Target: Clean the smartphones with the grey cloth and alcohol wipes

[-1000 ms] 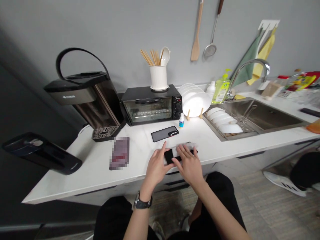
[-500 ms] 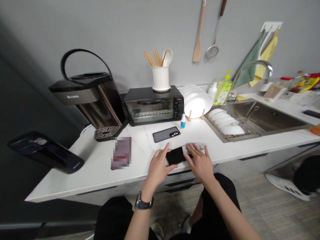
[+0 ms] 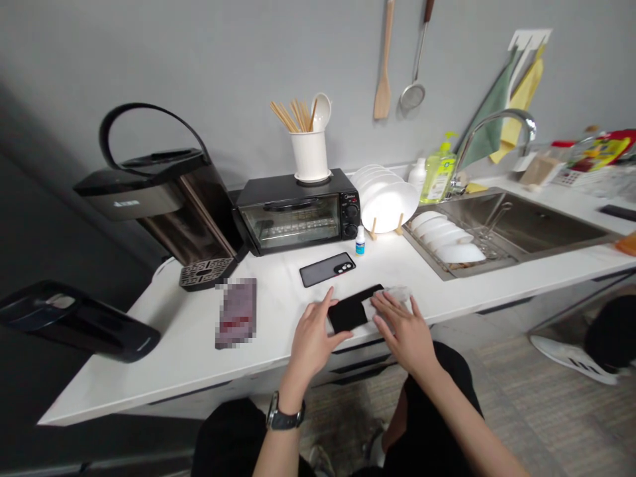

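Note:
A smartphone (image 3: 350, 314) with a dark screen lies face up near the counter's front edge. My left hand (image 3: 311, 339) grips its left end between thumb and fingers, and a watch is on that wrist. Under the flattened fingers of my right hand (image 3: 406, 334) is a thin white wipe (image 3: 401, 292), pressed on the phone's right part, which it partly hides. Behind the phone lies what looks like a grey phone case (image 3: 326, 269) with a black rim and camera openings. A small white bottle with a blue label (image 3: 360, 242) stands beyond it.
A toaster oven (image 3: 298, 218) backs the counter, carrying a white utensil holder (image 3: 311, 156). Left stand a dispenser (image 3: 199, 222), a dark cylinder (image 3: 99, 324) and a blurred-out purple item (image 3: 238, 311). Right are racked plates (image 3: 390, 202) and a sink (image 3: 546, 228).
My right hand and the wipe have slid slightly rightward along the phone, baring more of its dark screen. My left hand keeps its hold, and the whole view has shifted a little.

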Available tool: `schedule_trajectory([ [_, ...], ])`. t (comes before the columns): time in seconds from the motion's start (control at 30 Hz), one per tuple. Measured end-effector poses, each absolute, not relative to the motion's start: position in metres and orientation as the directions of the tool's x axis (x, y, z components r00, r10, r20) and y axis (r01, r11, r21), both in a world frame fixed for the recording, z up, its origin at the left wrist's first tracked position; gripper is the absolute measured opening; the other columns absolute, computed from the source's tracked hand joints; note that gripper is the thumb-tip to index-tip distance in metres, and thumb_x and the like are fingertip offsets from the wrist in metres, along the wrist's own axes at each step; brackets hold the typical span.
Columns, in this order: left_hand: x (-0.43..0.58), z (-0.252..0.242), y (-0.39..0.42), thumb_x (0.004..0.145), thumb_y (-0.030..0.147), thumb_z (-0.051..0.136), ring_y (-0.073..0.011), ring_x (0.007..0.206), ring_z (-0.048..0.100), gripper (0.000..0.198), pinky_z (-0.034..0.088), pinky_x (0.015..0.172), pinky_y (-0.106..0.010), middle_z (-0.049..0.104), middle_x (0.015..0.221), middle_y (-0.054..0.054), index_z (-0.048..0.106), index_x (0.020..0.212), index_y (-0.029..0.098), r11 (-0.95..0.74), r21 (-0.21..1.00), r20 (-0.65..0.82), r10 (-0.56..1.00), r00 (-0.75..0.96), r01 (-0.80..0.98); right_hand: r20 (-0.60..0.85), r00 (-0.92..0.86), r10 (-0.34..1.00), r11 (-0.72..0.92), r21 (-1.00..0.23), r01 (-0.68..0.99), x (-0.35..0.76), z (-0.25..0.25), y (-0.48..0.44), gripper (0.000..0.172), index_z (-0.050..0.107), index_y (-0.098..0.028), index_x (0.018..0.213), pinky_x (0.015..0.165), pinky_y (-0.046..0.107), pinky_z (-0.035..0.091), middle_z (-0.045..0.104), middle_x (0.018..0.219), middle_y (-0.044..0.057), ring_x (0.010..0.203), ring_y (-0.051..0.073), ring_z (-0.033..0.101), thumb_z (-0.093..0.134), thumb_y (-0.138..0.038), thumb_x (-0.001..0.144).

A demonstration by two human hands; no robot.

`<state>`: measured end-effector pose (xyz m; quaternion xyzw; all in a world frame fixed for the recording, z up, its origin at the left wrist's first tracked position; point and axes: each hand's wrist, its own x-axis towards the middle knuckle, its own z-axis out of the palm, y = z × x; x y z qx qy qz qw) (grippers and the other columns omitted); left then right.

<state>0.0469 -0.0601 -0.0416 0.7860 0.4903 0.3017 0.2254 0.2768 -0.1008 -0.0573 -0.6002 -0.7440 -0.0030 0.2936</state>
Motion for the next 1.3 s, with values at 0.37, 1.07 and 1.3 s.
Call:
schedule_trajectory([
  [0.37, 0.043, -0.049, -0.057, 0.082, 0.010, 0.071, -0.0270, 0.124, 0.054, 0.100, 0.046, 0.109, -0.044, 0.063, 0.138, -0.007, 0.020, 0.164, 0.034, -0.465, 0.625, 0.272, 0.883, 0.384, 0.627, 0.413, -0.348, 0.841, 0.512, -0.402, 0.759, 0.203, -0.048, -0.117, 0.057, 0.053, -0.020, 0.151, 0.126, 0.057, 0.027, 0.058, 0.151, 0.010, 0.144, 0.028, 0.050, 0.054, -0.051, 0.103],
  [1.07, 0.038, -0.038, -0.062, 0.083, 0.014, 0.075, -0.0294, 0.129, 0.053, 0.097, 0.044, 0.112, -0.050, 0.060, 0.142, -0.008, 0.024, 0.163, 0.035, -0.436, 0.683, 0.226, 0.889, 0.398, 0.586, 0.381, -0.355, 0.854, 0.494, -0.375, 0.784, 0.233, -0.053, -0.123, 0.050, 0.050, -0.027, 0.152, 0.127, 0.058, 0.023, 0.055, 0.154, 0.005, 0.145, 0.026, 0.049, 0.050, -0.047, 0.106],
  [1.3, 0.039, -0.039, -0.059, 0.078, 0.020, 0.086, -0.0294, 0.132, 0.053, 0.103, 0.042, 0.116, -0.051, 0.061, 0.142, -0.005, 0.028, 0.161, 0.038, -0.415, 0.693, 0.215, 0.900, 0.380, 0.590, 0.421, -0.116, 0.900, 0.262, -0.310, 0.914, 0.283, -0.056, -0.091, 0.047, 0.054, -0.024, 0.149, 0.123, 0.064, 0.023, 0.055, 0.153, 0.010, 0.146, 0.031, 0.048, 0.047, -0.044, 0.107],
])
